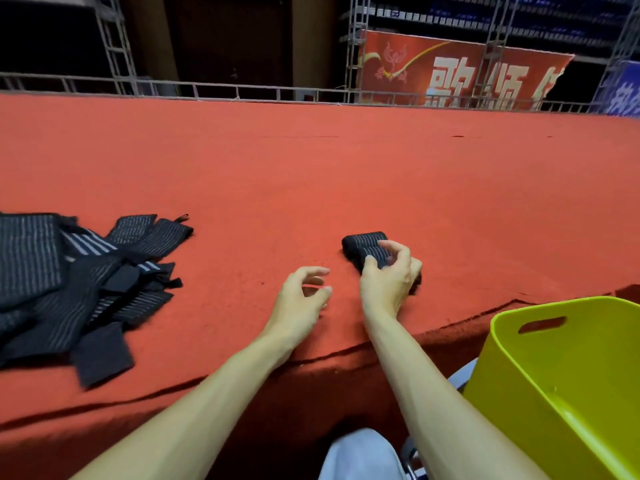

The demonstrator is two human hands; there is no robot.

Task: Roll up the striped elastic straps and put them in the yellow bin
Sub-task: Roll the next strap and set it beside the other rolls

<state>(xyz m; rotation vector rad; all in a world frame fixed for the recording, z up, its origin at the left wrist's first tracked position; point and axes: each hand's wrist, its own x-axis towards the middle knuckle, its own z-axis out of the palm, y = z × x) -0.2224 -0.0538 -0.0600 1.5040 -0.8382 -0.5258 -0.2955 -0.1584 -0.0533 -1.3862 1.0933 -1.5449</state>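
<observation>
A rolled black strap with thin white stripes [363,245] lies on the red carpeted platform [311,174]. My right hand [389,277] grips its near end, fingers and thumb curled over the roll. Just left of it my left hand [303,294] hovers over the carpet with loosely curled fingers, holding nothing. A heap of unrolled striped straps [76,282] lies at the far left. The yellow bin [561,382] stands at the lower right, below the platform's edge; the part of its inside that shows holds nothing.
The platform's front edge [346,355] runs diagonally under my forearms. My knee in light trousers [360,455] shows at the bottom. A metal railing [242,91] and a red banner [450,71] stand far behind.
</observation>
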